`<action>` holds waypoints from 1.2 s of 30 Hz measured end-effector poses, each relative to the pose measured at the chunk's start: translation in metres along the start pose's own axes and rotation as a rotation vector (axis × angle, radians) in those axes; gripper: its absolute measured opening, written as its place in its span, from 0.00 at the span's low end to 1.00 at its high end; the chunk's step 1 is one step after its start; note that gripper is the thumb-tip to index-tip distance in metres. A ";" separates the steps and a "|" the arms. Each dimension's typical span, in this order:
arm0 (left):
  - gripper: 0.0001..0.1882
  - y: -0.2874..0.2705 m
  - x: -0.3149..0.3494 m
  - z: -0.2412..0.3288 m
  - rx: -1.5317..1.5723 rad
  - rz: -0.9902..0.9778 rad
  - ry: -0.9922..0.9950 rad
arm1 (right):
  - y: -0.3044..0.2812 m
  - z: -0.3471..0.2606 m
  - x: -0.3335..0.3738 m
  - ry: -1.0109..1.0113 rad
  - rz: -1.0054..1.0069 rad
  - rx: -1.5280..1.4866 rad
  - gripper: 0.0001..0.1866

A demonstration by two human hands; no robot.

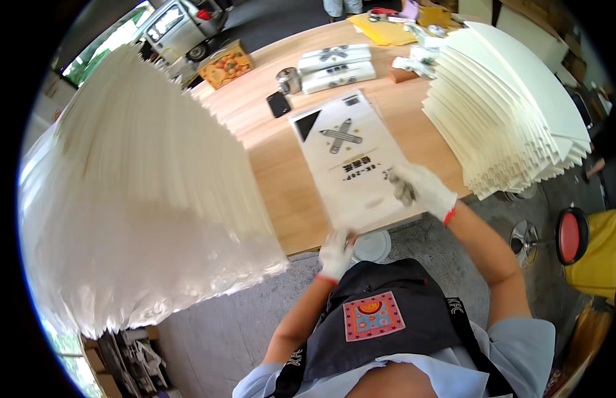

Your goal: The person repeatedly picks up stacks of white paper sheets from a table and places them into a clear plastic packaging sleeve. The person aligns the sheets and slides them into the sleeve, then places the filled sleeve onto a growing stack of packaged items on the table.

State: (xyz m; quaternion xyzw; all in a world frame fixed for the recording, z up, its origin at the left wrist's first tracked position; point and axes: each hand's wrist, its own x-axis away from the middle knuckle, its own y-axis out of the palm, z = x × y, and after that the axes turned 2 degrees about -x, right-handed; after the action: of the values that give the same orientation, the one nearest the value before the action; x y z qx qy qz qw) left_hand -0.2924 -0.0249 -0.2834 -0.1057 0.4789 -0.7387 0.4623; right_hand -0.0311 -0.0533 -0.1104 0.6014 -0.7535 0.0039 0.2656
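A printed plastic bag with a crossed-pencil picture and a black corner lies flat on the wooden table, reaching its near edge. What is inside it I cannot tell. My left hand, in a white knit glove with a red cuff, is closed at the bag's near left corner and seems to pinch its edge. My right hand, gloved the same way, hovers over or rests by the bag's lower right side. Its fingers are curled, and whatever they hold is hidden.
A tall stack of white sheets in clear plastic fills the left. Another fanned white stack stands right. Further back are rolled printed bags, a phone, a metal cup and a fruit-printed box. A stool stands right.
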 end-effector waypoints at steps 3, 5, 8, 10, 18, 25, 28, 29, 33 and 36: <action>0.10 0.016 -0.081 0.036 0.002 -0.058 0.101 | -0.028 0.057 0.031 0.043 0.102 -0.046 0.15; 0.10 0.026 -0.112 0.038 -0.068 -0.248 0.101 | -0.036 0.082 0.046 0.130 0.170 -0.118 0.14; 0.10 0.027 -0.144 0.024 0.001 -0.565 0.019 | -0.038 0.101 0.058 0.141 0.195 -0.144 0.13; 0.10 0.018 -0.159 0.026 0.045 -0.683 -0.052 | -0.040 0.108 0.053 0.146 0.159 -0.218 0.14; 0.11 -0.002 -0.190 0.023 0.206 -0.639 0.003 | 0.003 0.088 -0.049 0.091 0.213 0.138 0.17; 0.12 -0.044 -0.218 0.025 0.809 -0.497 -0.189 | -0.012 0.099 -0.076 -0.043 0.184 -0.012 0.19; 0.12 -0.044 -0.219 0.032 0.710 -0.514 -0.106 | 0.002 0.077 -0.067 -0.042 0.178 -0.205 0.19; 0.11 -0.042 -0.217 0.040 0.571 -0.511 -0.054 | 0.008 0.070 -0.068 -0.063 0.188 -0.279 0.19; 0.11 -0.023 -0.216 0.036 0.913 -0.431 -0.073 | -0.014 0.068 -0.069 -0.135 0.245 0.170 0.24; 0.14 -0.031 -0.234 0.046 1.370 -0.289 -0.155 | -0.086 0.120 -0.064 -0.252 0.419 1.154 0.29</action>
State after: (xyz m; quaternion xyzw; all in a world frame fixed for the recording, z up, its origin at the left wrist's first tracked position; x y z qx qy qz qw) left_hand -0.1546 0.1341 -0.1677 0.0943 -0.1475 -0.9184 0.3549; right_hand 0.0082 -0.0578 -0.2663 0.4831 -0.7574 0.3914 -0.1993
